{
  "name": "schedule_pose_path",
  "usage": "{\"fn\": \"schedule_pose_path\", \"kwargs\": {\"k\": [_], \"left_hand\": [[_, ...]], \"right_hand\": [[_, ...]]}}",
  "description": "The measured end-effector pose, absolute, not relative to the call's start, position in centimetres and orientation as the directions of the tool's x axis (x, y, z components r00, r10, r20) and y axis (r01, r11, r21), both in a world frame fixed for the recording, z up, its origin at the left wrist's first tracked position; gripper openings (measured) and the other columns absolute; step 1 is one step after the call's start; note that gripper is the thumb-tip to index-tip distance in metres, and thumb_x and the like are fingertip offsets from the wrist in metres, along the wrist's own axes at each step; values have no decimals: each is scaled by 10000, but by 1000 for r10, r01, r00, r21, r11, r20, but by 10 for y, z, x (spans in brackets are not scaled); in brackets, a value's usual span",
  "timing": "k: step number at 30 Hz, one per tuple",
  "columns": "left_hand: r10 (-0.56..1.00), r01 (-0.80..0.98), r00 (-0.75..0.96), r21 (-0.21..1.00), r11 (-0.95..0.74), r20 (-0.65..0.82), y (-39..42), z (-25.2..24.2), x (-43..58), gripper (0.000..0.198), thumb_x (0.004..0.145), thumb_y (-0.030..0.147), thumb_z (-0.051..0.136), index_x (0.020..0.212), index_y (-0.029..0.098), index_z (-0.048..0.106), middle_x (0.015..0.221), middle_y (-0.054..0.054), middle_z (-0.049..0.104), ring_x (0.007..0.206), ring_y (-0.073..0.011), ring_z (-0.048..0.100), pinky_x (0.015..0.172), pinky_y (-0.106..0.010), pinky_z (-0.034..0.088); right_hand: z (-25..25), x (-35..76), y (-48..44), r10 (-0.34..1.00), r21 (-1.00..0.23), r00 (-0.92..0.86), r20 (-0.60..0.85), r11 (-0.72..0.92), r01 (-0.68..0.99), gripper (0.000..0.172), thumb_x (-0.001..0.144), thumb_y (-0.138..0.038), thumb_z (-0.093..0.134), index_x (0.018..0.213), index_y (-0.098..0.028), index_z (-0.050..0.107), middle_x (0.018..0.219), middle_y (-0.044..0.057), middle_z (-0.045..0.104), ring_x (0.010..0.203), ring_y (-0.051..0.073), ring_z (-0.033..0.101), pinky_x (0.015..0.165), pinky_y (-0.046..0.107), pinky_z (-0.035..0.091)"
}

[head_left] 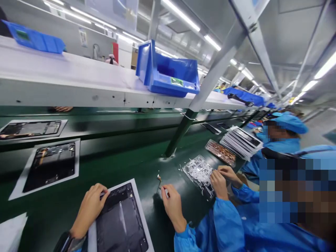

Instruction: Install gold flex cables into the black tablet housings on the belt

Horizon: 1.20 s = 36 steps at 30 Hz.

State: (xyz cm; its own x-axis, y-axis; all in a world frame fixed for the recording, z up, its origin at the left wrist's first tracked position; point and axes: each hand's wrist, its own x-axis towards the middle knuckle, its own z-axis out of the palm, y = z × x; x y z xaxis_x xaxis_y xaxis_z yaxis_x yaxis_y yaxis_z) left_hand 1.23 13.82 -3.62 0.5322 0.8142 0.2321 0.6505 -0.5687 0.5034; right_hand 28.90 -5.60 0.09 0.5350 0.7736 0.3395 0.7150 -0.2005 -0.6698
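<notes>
An opened tablet [120, 217], with its dark inner side up, lies on a white sheet [143, 218] at the front of the bench. My left hand [90, 206] is at its upper left edge, thumb and fingers closed on the rim; the fingertips are partly hidden. To the right of the tablet, my right hand [172, 206] pinches a thin flex cable [159, 179] just above the green bench top. The cable's small light end points away from me.
Two more opened tablets [52, 166] lie at left. At right, a co-worker's hands [220, 180] work beside a clear tray of white strips [198, 171]. Behind are a tray of copper-coloured parts [220, 152] and stacked sheets [240, 141]. A post [181, 133] and blue bin [170, 75] stand ahead.
</notes>
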Motion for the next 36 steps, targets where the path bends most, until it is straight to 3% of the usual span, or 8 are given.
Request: {"fn": "schedule_pose_path", "kwargs": {"k": [5, 9, 12, 15, 18, 25, 30, 36], "left_hand": [[882, 727, 455, 520, -448, 124, 144, -36, 3, 367, 812, 520, 464, 882, 197, 622, 729, -47, 577, 759, -265, 586, 705, -357, 438], [880, 679, 466, 601, -423, 92, 135, -13, 3, 299, 828, 459, 488, 739, 200, 609, 787, -75, 610, 825, -273, 581, 787, -389, 446], [911, 495, 373, 793, -356, 177, 109, 17, 8, 248, 846, 401, 556, 922, 177, 627, 1018, -106, 656, 1020, -271, 580, 953, -410, 419], [836, 201, 546, 959, -200, 60, 76, 42, 19, 320, 844, 347, 651, 1123, 198, 599, 1155, -86, 660, 1084, -229, 603, 984, -357, 430], [789, 103, 615, 990, -92, 9, 41, 50, 26, 545, 755, 284, 777, 1231, 197, 525, 964, -41, 713, 954, -206, 655, 943, -330, 455], [924, 532, 333, 772, -347, 186, -3, 16, 3, 329, 929, 176, 510, 1258, 190, 528, 931, -63, 679, 897, -221, 633, 842, -368, 485], [870, 736, 405, 464, -493, 282, -7, -4, -16, 301, 957, 134, 412, 1210, 160, 573, 843, -83, 660, 781, -221, 623, 735, -367, 482], [856, 779, 442, 357, -515, 269, 3, -10, -20, 203, 972, 139, 416, 985, 168, 616, 791, -64, 630, 730, -196, 601, 672, -325, 452]], "right_hand": [[42, 290, -51, 790, -837, 571, 224, -144, 527, 253, 907, -380, 562, 884, -175, 707, 714, 19, 669, 561, 128, 521, 558, 247, 406], [58, 271, -43, 871, -939, 487, 68, -109, 326, 326, 836, -469, 653, 876, -154, 728, 740, 52, 708, 643, 162, 607, 594, 254, 454], [65, 251, -33, 939, -961, 341, -43, -132, 242, 338, 793, -482, 702, 890, -160, 729, 744, 57, 716, 643, 167, 621, 593, 258, 468], [74, 233, -17, 981, -960, 174, -86, -129, 249, 323, 806, -476, 691, 897, -169, 729, 724, 48, 702, 615, 156, 608, 568, 253, 462], [82, 217, 3, 995, -948, 65, -77, -93, 303, 325, 800, -473, 687, 909, -170, 736, 692, 40, 681, 572, 142, 566, 522, 245, 432], [69, 187, 50, 975, -919, -161, -152, -80, 387, 255, 784, -393, 648, 852, -164, 737, 693, 31, 688, 599, 148, 568, 558, 254, 424], [40, 170, 82, 949, -818, -265, -173, 11, 575, 162, 803, -243, 586, 792, -172, 731, 733, 24, 701, 649, 146, 582, 612, 250, 410], [15, 154, 114, 918, -714, -318, -236, 58, 698, 117, 757, -141, 631, 730, -175, 740, 707, 16, 678, 653, 134, 573, 612, 237, 382]]}}
